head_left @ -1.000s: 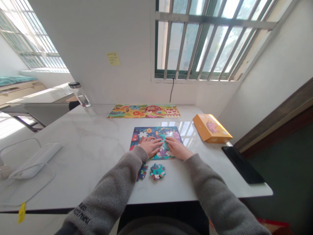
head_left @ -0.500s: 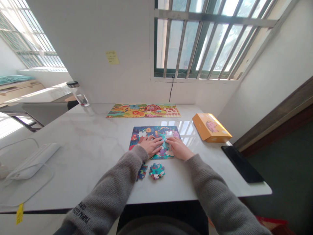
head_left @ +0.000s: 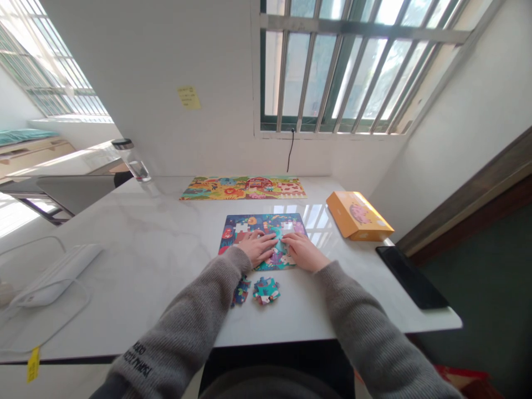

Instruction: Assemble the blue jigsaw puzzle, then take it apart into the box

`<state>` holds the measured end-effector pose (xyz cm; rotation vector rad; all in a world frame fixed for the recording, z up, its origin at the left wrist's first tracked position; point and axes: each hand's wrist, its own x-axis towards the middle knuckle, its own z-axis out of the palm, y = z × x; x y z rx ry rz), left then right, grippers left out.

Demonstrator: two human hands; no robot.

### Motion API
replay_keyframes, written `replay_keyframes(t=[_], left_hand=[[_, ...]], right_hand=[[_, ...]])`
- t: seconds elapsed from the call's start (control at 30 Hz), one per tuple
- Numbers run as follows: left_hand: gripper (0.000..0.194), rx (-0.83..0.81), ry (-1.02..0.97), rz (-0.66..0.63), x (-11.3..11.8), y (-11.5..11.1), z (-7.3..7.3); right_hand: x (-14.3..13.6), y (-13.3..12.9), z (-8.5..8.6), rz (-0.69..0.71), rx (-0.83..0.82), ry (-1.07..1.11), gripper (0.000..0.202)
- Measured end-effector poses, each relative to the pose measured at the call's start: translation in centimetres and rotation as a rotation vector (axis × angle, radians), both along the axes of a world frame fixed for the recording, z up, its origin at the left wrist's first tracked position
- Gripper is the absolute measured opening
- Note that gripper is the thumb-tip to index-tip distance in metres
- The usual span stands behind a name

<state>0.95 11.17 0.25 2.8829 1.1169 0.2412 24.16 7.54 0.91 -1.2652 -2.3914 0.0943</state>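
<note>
The puzzle (head_left: 270, 224) is lying flat on the counter (head_left: 166, 244), under both of the person's hands, with white gaps showing near its upper left and upper right. The left hand (head_left: 254, 247) is resting across its middle, fingers (head_left: 266, 240) slightly spread; the right hand (head_left: 304, 251) is touching its right half, fingers extending close together, and whether they are pinching a piece cannot be told. Compared with half a second earlier, both hands are keeping practically the same pose, and both gaps are staying unfilled. The teal heap of pieces (head_left: 266, 291) is sitting unchanged just off the near edge; the darker pieces (head_left: 241, 292) beside it are remaining partly hidden by the left sleeve (head_left: 195, 310). Background things, including the orange box (head_left: 359, 216), are appearing marginally further left.
</note>
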Motion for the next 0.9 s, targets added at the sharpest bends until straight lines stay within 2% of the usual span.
replay_keyframes(t=[0.23, 0.5, 0.6, 0.73, 0.9], left_hand=[[0.042, -0.023, -0.103, -0.014, -0.4, 0.2, 0.0], [0.024, -0.08, -0.236, -0.003, -2.5, 0.2, 1.7], [0.022, -0.078, -0.276, -0.012, -2.8, 0.4, 1.8], [0.021, -0.104, -0.276, -0.03, -3.1, 0.5, 1.5], [0.02, -0.103, -0.28, -0.041, -3.4, 0.4, 1.3]], right_hand=[[0.3, 0.1, -0.3, 0.034, -0.017, 0.036, 0.035], [1.1, 0.2, 0.4, -0.047, 0.029, 0.136, 0.031], [0.0, -1.1, 1.3, 0.005, 0.011, 0.171, 0.023], [-2.2, -4.2, 2.5, 0.194, -0.081, 0.203, 0.015], [-3.3, -7.7, 2.8, 0.313, -0.147, 0.202, 0.013]])
